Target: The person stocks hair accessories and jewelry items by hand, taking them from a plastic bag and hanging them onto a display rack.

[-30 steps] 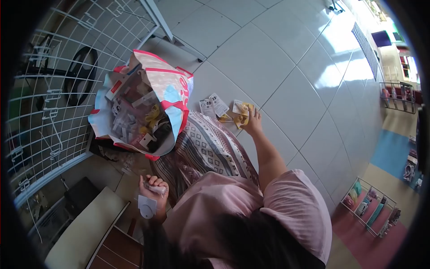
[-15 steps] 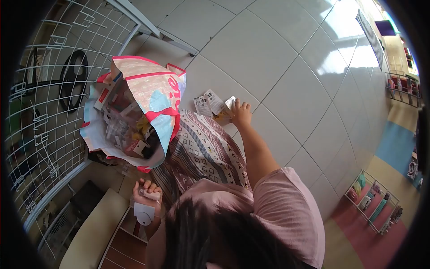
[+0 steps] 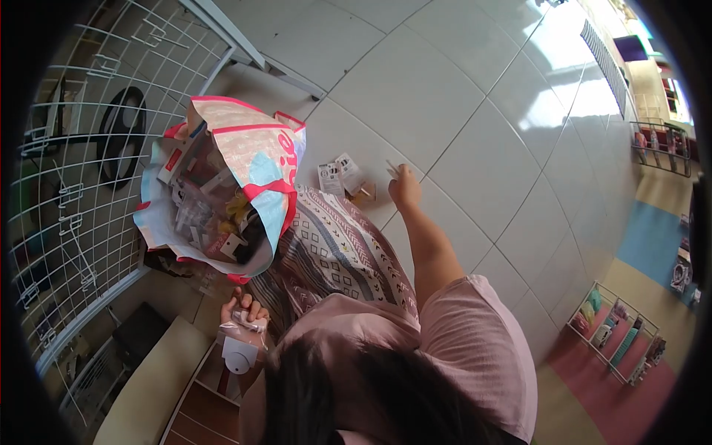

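My left hand [image 3: 246,317] is low at the left, its fingers curled around a clear plastic packet. A white card with a round shape [image 3: 239,357] hangs from that packet over my wrist. Out over the tiled floor, my right hand [image 3: 404,190] pinches a thin white card pack [image 3: 392,169], turned nearly edge-on. Just left of it on the floor lie printed white cards [image 3: 339,175] and a small packet with something yellow-brown [image 3: 363,195]. A large pink and blue shopping bag [image 3: 271,178] stands open by my lap, filled with packaged goods [image 3: 196,211].
A white wire grid rack [image 3: 78,185] with hooks rises on the left. A cream-edged shelf unit [image 3: 159,386] is at lower left. Wire baskets with small goods [image 3: 615,334] hang at the right wall. Grey floor tiles [image 3: 460,74] stretch ahead.
My right hand has turned and shifted slightly right and down, away from the floor cards, with the white pack now edge-on. My left hand keeps its hold, its wrist slightly turned.
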Motion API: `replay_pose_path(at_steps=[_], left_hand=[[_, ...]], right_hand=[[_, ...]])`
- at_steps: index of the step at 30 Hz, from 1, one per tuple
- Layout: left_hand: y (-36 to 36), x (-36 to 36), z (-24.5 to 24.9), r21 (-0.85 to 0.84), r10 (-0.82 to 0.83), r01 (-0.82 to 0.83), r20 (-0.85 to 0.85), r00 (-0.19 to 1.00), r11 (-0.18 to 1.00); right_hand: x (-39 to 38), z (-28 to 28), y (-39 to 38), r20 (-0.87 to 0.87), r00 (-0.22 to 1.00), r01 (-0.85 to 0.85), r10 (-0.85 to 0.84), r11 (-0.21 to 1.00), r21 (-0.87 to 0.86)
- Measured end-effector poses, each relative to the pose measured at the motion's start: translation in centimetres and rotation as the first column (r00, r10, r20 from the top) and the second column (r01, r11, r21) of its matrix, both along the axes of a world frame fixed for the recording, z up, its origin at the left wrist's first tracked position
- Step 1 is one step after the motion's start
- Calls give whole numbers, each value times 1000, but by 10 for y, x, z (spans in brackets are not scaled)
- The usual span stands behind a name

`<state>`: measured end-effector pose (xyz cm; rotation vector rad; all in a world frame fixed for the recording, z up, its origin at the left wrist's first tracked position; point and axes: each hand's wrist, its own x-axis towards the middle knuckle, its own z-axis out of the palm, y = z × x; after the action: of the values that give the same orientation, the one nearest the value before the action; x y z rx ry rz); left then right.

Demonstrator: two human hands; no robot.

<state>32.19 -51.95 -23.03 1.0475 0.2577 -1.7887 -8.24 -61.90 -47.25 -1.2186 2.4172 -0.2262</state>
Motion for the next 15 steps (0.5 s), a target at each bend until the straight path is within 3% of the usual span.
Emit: replay_pose_path(at_steps=[1, 3, 5, 6, 8, 10, 11, 15], left_hand=[[-6, -3, 3, -25, -68, 68, 0, 998, 997], [-24, -10, 9, -86, -190, 190, 14, 982, 978], [-47, -25, 15, -156, -424, 435, 101, 900, 887], [-58, -33, 22, -169, -521, 544, 164, 838, 822], [-82, -61, 42, -232, -548, 562, 127, 827, 794], [-89, -57, 17, -513, -614, 479, -123, 780, 712], [-93, -61, 45, -581, -561, 421, -76, 824, 697], [-102, -51, 89, -681, -290, 286, 113, 950, 674]], right_hand=[[4, 16, -12, 40, 993, 115, -112, 991, -65], [18, 56, -34, 313, 949, 72, 33, 945, -318], [47, 125, -57, 489, 800, -20, 349, 830, -558], [68, 172, -63, 520, 663, -83, 539, 743, -664], [105, 249, -72, 360, 292, -184, 886, 422, -888], [138, 303, -74, 91, 66, -243, 994, 104, -964], [140, 314, -72, 23, -23, -557, 999, 7, -831], [164, 374, -75, -224, 166, -652, 960, -64, -756]])
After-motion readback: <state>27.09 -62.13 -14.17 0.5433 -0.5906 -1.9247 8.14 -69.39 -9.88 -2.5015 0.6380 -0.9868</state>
